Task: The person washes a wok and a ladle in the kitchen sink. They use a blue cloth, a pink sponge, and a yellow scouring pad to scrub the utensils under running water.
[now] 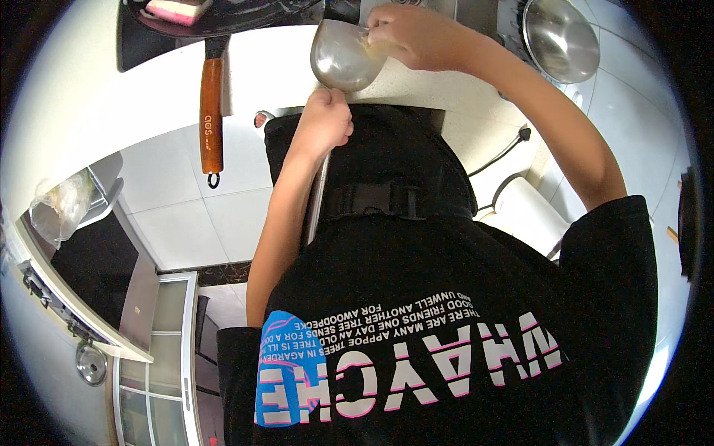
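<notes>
My left hand [325, 123] is closed around the long metal handle [318, 195] of a large steel ladle. The ladle's round bowl [343, 58] is held over the pale counter edge, just beyond my left fist. My right hand [420, 37] reaches in from the right with its fingers bent together at the bowl's right rim. Something small and yellowish shows by those fingertips; what they pinch, if anything, is too unclear to name.
A dark frying pan [223, 16] with a brown wooden handle [212, 111] jutting over the counter holds a pink-and-white block [178, 10]. At the upper right is a steel bowl [561, 39]. A clear plastic bag [63, 208] hangs at the left. A black cable [506, 149] lies on the right.
</notes>
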Available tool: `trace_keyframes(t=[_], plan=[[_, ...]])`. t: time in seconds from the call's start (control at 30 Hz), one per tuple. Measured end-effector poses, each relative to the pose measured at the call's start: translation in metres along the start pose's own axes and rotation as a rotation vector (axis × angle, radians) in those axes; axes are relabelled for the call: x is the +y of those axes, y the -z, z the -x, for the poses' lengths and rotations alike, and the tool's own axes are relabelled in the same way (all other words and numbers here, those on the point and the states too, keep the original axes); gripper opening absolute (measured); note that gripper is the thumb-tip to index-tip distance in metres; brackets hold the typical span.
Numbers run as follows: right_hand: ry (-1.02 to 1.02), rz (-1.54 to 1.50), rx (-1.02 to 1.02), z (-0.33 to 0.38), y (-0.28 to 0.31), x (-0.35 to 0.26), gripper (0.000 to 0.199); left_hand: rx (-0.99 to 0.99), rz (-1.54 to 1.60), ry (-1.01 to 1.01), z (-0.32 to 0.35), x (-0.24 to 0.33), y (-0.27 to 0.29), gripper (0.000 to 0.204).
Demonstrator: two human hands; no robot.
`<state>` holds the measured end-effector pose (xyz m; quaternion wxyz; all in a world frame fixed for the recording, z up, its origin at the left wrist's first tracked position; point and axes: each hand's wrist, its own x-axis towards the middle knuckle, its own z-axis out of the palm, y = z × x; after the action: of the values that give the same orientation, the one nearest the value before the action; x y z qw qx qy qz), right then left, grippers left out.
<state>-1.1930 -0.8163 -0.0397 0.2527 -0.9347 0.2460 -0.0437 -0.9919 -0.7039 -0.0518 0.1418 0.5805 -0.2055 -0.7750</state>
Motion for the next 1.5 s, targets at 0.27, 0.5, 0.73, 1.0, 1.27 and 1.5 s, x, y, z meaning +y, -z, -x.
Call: trace_keyframes(t=[0.27, 0.5, 0.73, 1.0, 1.27, 1.5], plan=[[0.028, 0.047, -0.079, 0.002, -0.044, -0.039, 0.012, -0.003, -0.023, 0.006, 0.004, 0.006, -0.003, 0.024], [-0.121, 0.215, -0.228, -0.006, -0.029, -0.045, 0.015, 0.016, -0.043, -0.055, -0.003, -0.002, -0.004, 0.029], [-0.194, -0.019, -0.162, -0.025, -0.034, -0.056, 0.02, -0.002, -0.064, -0.013, -0.004, -0.001, -0.007, 0.027], [-0.198, 0.06, -0.329, -0.023, -0.028, -0.051, 0.022, -0.034, -0.178, -0.02, -0.008, 0.005, -0.008, 0.031], [-0.229, 0.006, -0.26, -0.026, -0.041, -0.062, 0.01, -0.03, -0.181, -0.027, -0.007, -0.006, -0.005, 0.032], [-0.29, 0.027, -0.235, -0.025, -0.053, -0.059, 0.013, -0.052, -0.254, -0.023, -0.01, -0.002, -0.004, 0.033]])
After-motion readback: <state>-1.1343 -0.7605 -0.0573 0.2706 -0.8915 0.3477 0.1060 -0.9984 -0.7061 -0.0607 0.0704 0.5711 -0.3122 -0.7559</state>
